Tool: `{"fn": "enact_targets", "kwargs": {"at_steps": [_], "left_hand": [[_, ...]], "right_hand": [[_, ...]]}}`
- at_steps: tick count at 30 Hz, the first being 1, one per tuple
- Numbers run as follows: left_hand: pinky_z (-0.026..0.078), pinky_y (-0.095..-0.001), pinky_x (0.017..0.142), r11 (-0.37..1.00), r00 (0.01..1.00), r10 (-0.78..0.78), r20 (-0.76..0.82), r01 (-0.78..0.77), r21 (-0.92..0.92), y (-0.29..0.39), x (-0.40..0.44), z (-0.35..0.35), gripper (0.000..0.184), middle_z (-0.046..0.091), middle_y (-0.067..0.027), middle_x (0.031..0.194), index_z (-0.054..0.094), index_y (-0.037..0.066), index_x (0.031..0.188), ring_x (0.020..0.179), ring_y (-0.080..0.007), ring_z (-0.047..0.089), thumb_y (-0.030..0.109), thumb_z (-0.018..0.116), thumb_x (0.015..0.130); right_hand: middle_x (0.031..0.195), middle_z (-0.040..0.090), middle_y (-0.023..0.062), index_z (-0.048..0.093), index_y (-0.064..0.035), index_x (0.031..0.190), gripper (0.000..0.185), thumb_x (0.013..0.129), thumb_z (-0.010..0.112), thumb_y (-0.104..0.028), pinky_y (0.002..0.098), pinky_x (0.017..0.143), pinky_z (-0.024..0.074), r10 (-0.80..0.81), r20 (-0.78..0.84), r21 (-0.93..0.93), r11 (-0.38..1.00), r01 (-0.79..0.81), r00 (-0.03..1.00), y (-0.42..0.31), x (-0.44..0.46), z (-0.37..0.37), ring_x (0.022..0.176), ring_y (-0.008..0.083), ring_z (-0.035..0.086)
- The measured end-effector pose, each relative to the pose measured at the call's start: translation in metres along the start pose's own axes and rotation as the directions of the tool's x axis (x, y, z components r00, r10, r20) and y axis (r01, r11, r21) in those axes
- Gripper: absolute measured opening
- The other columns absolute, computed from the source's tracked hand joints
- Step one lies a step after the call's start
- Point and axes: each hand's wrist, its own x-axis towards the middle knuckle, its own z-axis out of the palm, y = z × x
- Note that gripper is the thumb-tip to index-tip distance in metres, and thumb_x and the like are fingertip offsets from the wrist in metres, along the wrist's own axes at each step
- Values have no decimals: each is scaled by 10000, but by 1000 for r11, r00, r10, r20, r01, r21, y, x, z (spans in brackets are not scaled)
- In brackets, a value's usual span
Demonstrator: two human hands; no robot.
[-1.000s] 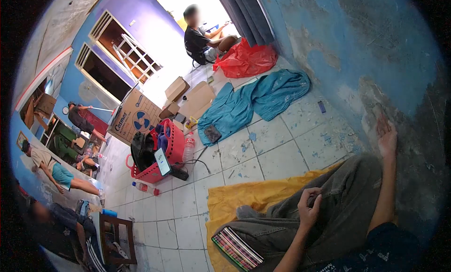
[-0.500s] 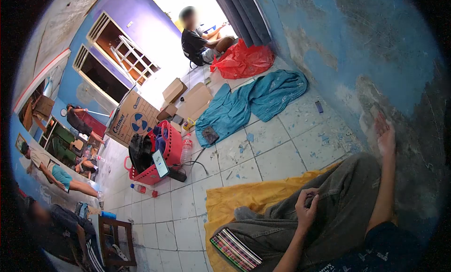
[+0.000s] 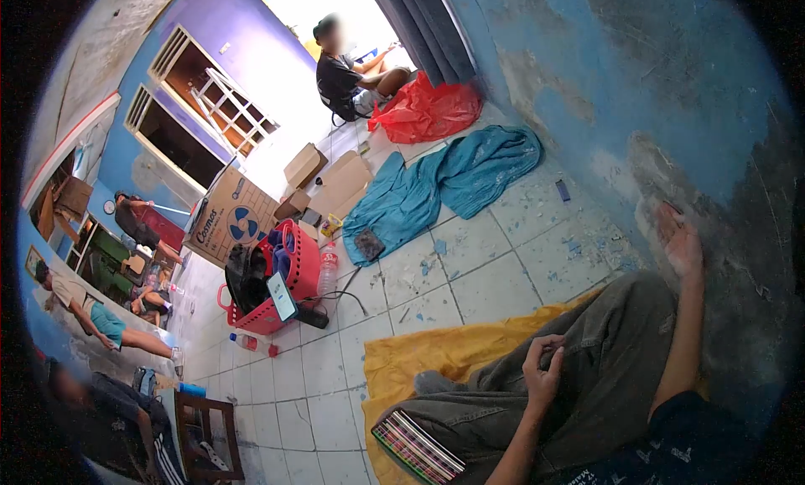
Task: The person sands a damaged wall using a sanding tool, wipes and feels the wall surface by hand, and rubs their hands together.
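Against the peeling blue and grey wall (image 3: 713, 141), my right hand (image 3: 681, 242) is raised with its fingers bent at a bare plaster patch. A small reddish edge shows at its fingertips, too small to name. My left hand (image 3: 543, 369) rests over my grey trousers (image 3: 604, 351), its fingers curled in a loose pinch; whatever is in it is hidden. A striped, patterned flat item (image 3: 418, 450) lies on my leg. Beneath my legs is a yellow cloth (image 3: 444, 347).
Paint flakes litter the tiles beside a teal cloth (image 3: 482, 171) and a red plastic bag (image 3: 428, 112). A red basket (image 3: 302, 263) holding a phone stands before a Cosmos box (image 3: 231, 217). Several people are around the room; one sits by the curtain (image 3: 428, 32).
The view has shifted slightly, moving the room leftward. My right hand has turned a little at the wall patch. My left hand keeps its curled pose. The standing person at left has changed arm position.
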Motion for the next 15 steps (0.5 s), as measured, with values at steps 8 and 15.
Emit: {"fn": "enact_targets", "kwargs": {"at_steps": [8,15], "left_hand": [[414,-263,726,999,1000,-32,2,32,-4,7,-1,-1,143,560,-69,844,543,1,912,794,-142,531,53,532,779],[406,-266,739,1000,1000,-7,10,7,12,11,-1,-3,150,563,-64,849,540,2,908,808,-150,531,67,546,773]], "right_hand": [[1293,369,26,357,-48,1259,523,804,501,-262,287,895,323,-44,8,-303,952,44,999,-1,-2,3,1149,179,382],[1260,404,-6,405,-88,1240,490,796,495,-275,284,844,332,-78,23,-357,930,81,997,2,-3,12,1111,155,406]]}}
